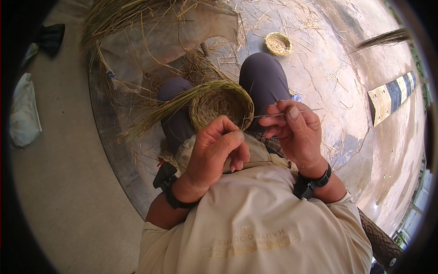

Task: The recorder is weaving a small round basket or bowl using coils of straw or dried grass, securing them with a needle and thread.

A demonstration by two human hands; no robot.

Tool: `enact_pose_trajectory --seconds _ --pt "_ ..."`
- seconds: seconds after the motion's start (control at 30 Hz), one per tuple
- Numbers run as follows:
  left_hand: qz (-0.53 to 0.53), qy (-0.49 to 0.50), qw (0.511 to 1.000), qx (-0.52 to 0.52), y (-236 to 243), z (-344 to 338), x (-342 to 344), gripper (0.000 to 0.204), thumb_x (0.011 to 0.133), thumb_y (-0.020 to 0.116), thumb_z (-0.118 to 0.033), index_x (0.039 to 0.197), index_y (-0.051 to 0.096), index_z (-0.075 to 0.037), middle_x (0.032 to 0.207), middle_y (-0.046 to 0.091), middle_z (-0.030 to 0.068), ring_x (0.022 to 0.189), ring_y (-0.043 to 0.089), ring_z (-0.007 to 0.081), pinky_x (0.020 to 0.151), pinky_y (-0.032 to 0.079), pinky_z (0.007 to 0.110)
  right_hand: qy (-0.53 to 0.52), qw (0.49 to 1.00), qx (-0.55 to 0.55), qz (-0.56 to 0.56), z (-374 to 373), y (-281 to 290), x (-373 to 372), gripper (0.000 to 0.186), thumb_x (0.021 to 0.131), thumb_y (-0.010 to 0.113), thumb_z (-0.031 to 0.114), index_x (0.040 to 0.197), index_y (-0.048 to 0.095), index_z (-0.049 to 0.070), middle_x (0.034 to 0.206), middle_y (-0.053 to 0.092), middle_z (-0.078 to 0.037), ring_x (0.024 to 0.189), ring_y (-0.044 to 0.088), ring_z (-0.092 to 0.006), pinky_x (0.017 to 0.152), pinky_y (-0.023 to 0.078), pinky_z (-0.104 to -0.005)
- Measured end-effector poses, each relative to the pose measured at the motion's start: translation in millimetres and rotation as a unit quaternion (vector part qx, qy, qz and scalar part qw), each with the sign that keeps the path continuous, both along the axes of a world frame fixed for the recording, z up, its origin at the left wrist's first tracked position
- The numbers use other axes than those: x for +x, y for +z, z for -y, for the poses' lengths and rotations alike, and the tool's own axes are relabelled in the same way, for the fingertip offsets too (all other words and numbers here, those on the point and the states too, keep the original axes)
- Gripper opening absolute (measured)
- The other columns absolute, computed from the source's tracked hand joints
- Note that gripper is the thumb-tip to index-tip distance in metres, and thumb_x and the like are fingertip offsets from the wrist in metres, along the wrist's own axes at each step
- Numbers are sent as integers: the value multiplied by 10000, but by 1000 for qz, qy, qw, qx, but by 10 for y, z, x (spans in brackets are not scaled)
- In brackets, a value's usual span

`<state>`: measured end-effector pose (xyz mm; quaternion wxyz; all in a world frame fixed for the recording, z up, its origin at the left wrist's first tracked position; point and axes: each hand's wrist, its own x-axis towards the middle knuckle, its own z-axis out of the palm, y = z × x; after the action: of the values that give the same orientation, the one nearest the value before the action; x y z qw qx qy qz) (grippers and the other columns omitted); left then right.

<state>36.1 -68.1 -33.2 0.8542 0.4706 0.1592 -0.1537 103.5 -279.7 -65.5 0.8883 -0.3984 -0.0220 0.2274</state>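
Observation:
A round woven straw basket rests between my knees, its open top facing up. From its rim a bundle of loose green-yellow straw fans out to the left. In front of the basket's near side, my right hand pinches a long thin needle between thumb and fingers, its shaft lying roughly level across them. Close by on the left, my left hand has thumb and forefinger pressed together; whatever is between them is hidden or too fine to make out.
A smaller woven straw piece lies on the floor beyond my right knee. At the far left, loose straw is heaped over a draped sheet. A black-and-pale striped block lies at right, a white bag at left.

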Motion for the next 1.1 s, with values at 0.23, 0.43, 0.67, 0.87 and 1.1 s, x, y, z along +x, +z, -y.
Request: enact_pose_trajectory --seconds 0.23,0.43,0.67,0.87,1.1 --pt "10 8 1000 -7 -25 22 -5 104 1070 602 -148 1031 612 -52 707 643 92 546 555 119 488 440 254 38 993 -61 91 62 88 -49 338 1110 574 203 1294 647 -71 1220 724 -203 1074 761 -285 829 647 -361" --pt "-1 6 1000 -9 -33 43 -5 125 1065 644 -158 1069 666 -35 728 616 30 582 545 94 505 420 236 62 987 -78 129 96 132 -64 281 1091 597 139 1262 674 -70 1226 726 -194 1079 750 -260 848 636 -356" --pt "-10 28 1000 -1 35 17 3 104 1049 652 -134 1022 674 -35 711 632 14 577 508 47 524 406 212 105 917 -209 322 95 192 45 196 1058 623 58 1194 717 -48 1210 735 -191 1071 730 -267 912 592 -371" --pt "41 97 991 79 123 -272 5 65 1007 634 -72 957 657 -38 704 580 1 531 447 51 469 355 236 -12 960 -148 236 379 304 154 195 1088 574 145 1125 665 -24 1185 723 -240 1069 729 -324 883 597 -400" --pt "165 132 931 296 459 -820 -55 45 1008 634 -49 1004 676 -32 707 544 -38 601 458 31 572 388 217 -146 977 -34 151 951 471 477 286 1143 445 258 1163 591 13 1122 724 -261 1027 731 -382 818 607 -419"
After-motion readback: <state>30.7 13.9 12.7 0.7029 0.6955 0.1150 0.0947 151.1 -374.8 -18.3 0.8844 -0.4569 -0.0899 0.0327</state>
